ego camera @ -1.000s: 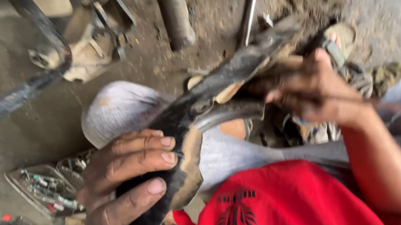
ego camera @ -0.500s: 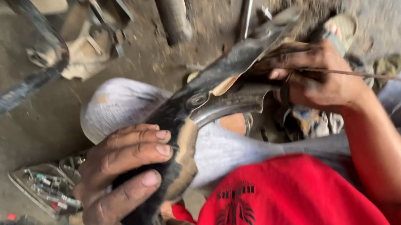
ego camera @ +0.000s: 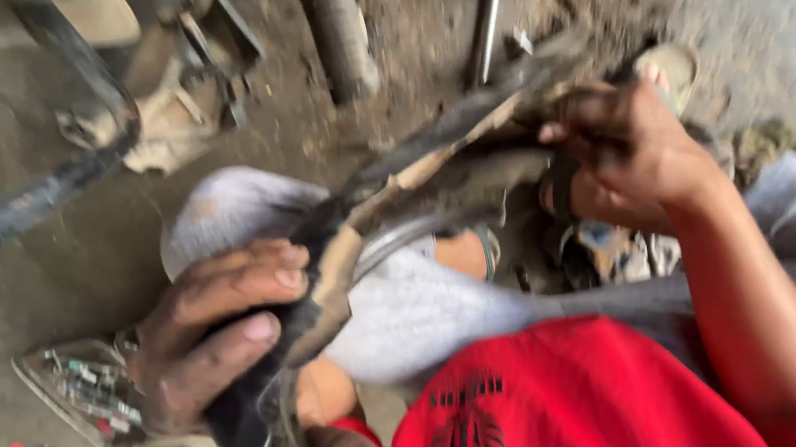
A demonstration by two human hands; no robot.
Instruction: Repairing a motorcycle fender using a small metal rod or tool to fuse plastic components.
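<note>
A long, worn black strip of rubber with tan torn edges (ego camera: 413,177), like a cut piece of tyre, runs diagonally from lower left to upper right over my lap. My left hand (ego camera: 206,335) is wrapped around its lower end, fingers closed over it. My right hand (ego camera: 625,158) grips its upper end near a dark loop. The picture is blurred, so fine detail is unclear. My knee in pale grey cloth (ego camera: 236,207) lies under the strip, and a red shirt (ego camera: 559,405) fills the bottom.
The ground is dirty grey concrete. A black bar (ego camera: 26,201) slants across the upper left beside a rusty metal part (ego camera: 170,110). A dark cylinder (ego camera: 341,25) and a shiny metal rod (ego camera: 488,8) lie at the top. A clear tray of small parts (ego camera: 82,389) sits lower left.
My right hand has shifted along the strip's upper end and turned over it. The thin wire seen sticking out half a second ago is gone from view. My left hand keeps its grip.
</note>
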